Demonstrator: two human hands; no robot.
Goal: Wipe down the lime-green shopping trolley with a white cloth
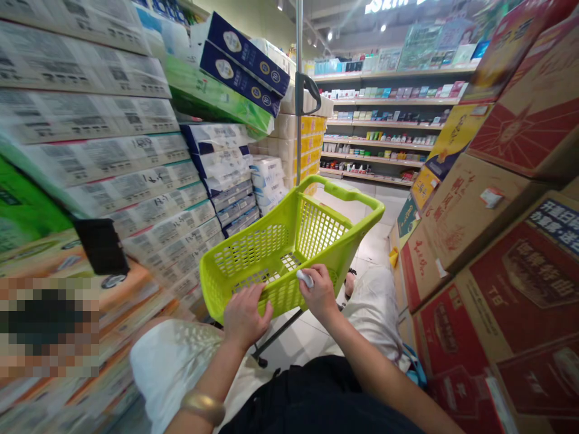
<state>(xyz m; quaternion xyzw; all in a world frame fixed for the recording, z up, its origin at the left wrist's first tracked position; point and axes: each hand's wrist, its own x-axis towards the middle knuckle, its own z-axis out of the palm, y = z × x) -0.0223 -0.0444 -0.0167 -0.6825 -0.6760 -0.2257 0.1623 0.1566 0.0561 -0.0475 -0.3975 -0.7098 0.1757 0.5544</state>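
A lime-green plastic shopping basket cart with a perforated basket stands at an angle right in front of my legs. My left hand lies over its near rim, fingers curled across the edge and thumb on the near side. A gold bangle circles the left wrist. Farther right along that rim, my right hand is closed with a small white object in its fingers; its exact kind is unclear. Through the lattice floor of the basket, white floor tiles show.
Wrapped tissue packs are stacked high at left, with dark blue packs tilted on top. Cardboard cartons wall the right side. A metal pole rises behind the cart. Shelves of small products fill the back.
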